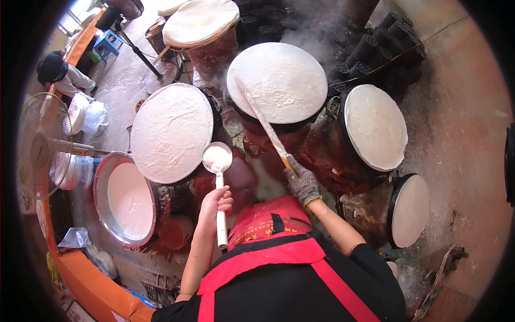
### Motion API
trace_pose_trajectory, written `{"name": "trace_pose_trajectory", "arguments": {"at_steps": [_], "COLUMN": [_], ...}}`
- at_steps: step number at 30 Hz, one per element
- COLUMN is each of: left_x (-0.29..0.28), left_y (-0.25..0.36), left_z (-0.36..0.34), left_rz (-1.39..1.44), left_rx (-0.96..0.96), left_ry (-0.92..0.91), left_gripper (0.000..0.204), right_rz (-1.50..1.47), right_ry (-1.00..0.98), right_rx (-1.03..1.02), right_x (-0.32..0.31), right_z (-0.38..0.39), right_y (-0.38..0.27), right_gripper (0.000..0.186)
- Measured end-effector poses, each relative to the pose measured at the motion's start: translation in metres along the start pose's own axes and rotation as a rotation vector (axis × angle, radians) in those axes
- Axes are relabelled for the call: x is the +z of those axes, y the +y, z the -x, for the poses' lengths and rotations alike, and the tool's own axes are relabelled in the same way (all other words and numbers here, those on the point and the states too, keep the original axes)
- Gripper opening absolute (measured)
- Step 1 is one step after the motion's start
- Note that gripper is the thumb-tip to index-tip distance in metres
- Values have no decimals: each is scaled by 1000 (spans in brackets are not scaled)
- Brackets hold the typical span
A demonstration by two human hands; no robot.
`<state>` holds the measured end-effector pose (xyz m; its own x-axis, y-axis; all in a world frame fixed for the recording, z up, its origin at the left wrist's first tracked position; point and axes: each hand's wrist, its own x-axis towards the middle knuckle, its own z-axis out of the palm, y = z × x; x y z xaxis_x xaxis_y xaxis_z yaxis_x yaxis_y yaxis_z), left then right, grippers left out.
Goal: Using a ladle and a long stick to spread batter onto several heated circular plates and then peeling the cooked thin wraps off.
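Observation:
My bare left hand is wrapped round the pale handle of a ladle, whose round bowl is full of white batter or paste. In a grey knitted glove, my right hand grips a long flat spatula with a yellowish handle. The spatula's blade reaches over the far middle round griddle, which is covered with a thin white sheet; its tip lies at the sheet's left part. Close to the ladle, on the left, another griddle bears a white sheet.
A metal basin of white batter stands at left. Two more covered griddles curve along the right. Behind are a stack of pale round sheets and black coal briquettes. A fan and a crouching person are far left.

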<state>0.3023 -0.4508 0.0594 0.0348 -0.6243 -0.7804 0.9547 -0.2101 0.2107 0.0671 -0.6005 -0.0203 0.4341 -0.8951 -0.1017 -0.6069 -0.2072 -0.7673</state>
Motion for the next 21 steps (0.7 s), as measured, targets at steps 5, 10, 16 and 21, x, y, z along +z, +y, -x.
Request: {"name": "trace_pose_trajectory", "arguments": {"at_steps": [5,10,16,21], "left_x": [20,42,69,112], "left_y": [2,4,-12,-45], "left_z": [8,-6,-19,-33], "left_rz": [-16,9,103,206], "left_rx": [33,-21,-69,-63], "left_ry": [-73,-125,-166,-179], "left_gripper": [6,10,18,18], "right_rz": [-250,-30,119,517], "right_ry": [414,70,373,206], "right_rx": [192,-177,-214,133], "right_x": [-8,24,-70,-174], "right_z": [-11,38,-46,-117], "right_y": [21,18,36,49], "right_gripper": [41,56,33,43]}}
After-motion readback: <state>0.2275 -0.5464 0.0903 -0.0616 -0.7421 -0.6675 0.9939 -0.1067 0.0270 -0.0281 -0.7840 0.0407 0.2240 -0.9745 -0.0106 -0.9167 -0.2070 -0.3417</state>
